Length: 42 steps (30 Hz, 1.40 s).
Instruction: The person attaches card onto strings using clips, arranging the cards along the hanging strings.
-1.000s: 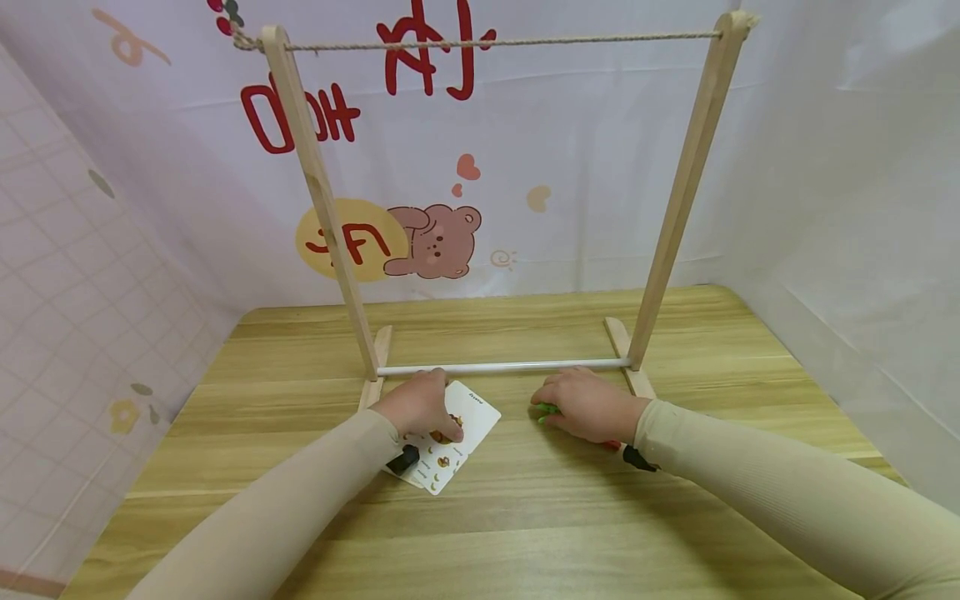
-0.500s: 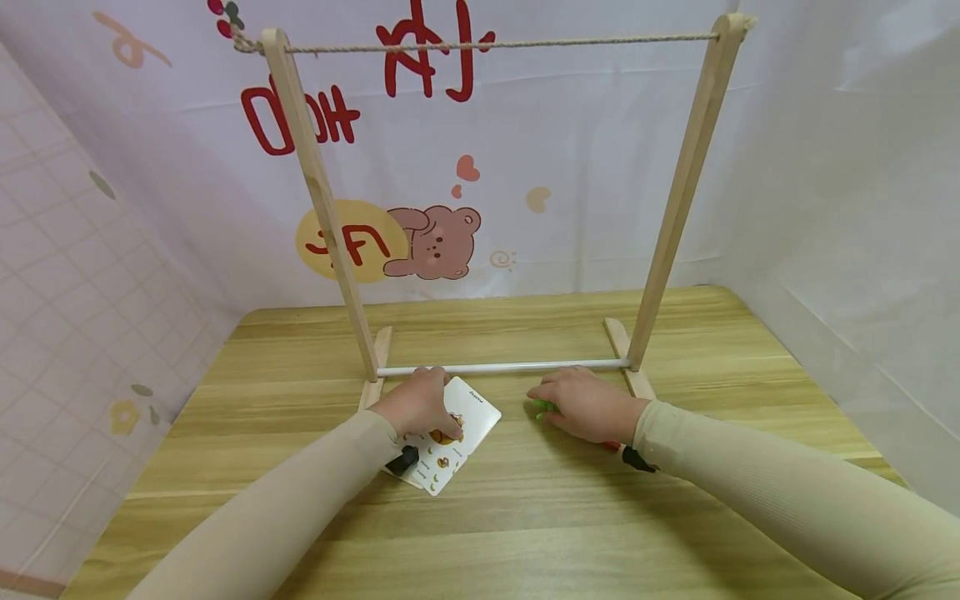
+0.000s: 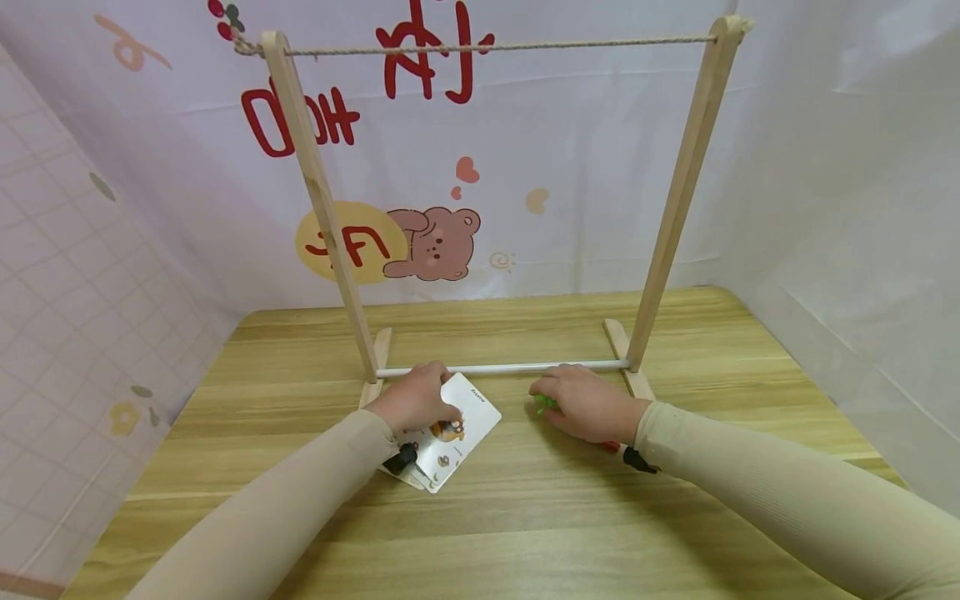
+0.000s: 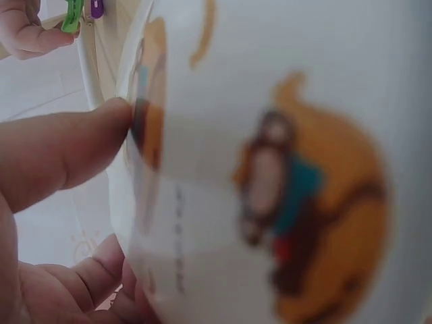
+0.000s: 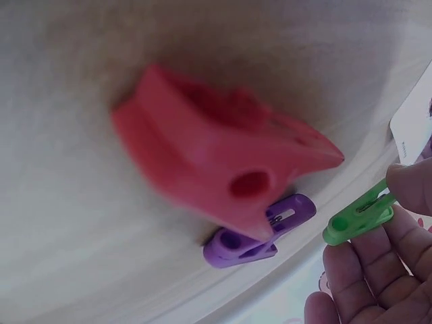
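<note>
In the head view, my left hand (image 3: 415, 402) pinches the edge of a white picture card (image 3: 476, 408) between thumb and fingers. Printed on it is a cartoon monkey (image 4: 270, 196), large and blurred in the left wrist view. More of the cards (image 3: 414, 478) show under my left wrist. To the right, my right hand (image 3: 588, 406) holds a green clothespin (image 5: 361, 214) by its handle end, between thumb and fingers. Near that hand lie a red clothespin (image 5: 223, 152) and a purple clothespin (image 5: 260, 233) on the table; in the head view the purple one is hidden.
A wooden frame stands on the table (image 3: 495, 533), with a left post (image 3: 322, 200), a right post (image 3: 682, 200) and a white bottom rod (image 3: 502, 367) just beyond both hands. A twine line (image 3: 525, 46) joins the post tops. Behind hangs a printed cloth (image 3: 600, 167).
The held card has lifted and slid a little up over the others, covering more of the lower card. My left hand has shifted slightly left. The right hand has hardly moved.
</note>
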Tool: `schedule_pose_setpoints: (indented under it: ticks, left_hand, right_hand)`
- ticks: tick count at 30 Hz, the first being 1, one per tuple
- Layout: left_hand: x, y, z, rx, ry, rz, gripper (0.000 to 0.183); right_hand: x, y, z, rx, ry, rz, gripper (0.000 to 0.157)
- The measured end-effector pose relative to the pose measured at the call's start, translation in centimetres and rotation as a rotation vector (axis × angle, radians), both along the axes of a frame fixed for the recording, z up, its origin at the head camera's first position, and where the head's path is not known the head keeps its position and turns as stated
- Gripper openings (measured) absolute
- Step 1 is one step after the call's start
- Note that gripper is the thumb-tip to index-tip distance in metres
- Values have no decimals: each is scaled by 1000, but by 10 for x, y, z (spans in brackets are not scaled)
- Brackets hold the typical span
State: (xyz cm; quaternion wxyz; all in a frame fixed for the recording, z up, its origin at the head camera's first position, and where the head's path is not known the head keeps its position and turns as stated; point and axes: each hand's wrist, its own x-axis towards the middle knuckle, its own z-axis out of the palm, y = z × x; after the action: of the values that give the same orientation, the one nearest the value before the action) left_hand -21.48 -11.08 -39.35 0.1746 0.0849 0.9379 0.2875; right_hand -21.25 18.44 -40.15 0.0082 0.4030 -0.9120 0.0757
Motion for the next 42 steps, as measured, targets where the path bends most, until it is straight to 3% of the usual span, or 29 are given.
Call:
schedule_pose_setpoints:
  ticks: [6,11,20,27,35,42]
  left_hand:
    - [0,-1,3,-11,-11,-2,44]
    - [0,0,4,-9,22,14,38]
    - [-1,-1,8,39,90,30,26]
    - [-3,-2,15,98,77,37,19]
    - [-4,-4,19,183,104,38,23]
    - [-3,-4,25,236,119,56,30]
  right_hand:
    - [-1,0,0,-3,-13,-6,28]
    - [-1,0,0,-22,-19,-5,28]
    - [-1,0,3,-59,13,-4,37]
    - [-1,0,8,-72,27,-5,36]
    - [-3,0,12,-83,41,-38,35]
    - [-3,-2,18,-129,-13,-115,36]
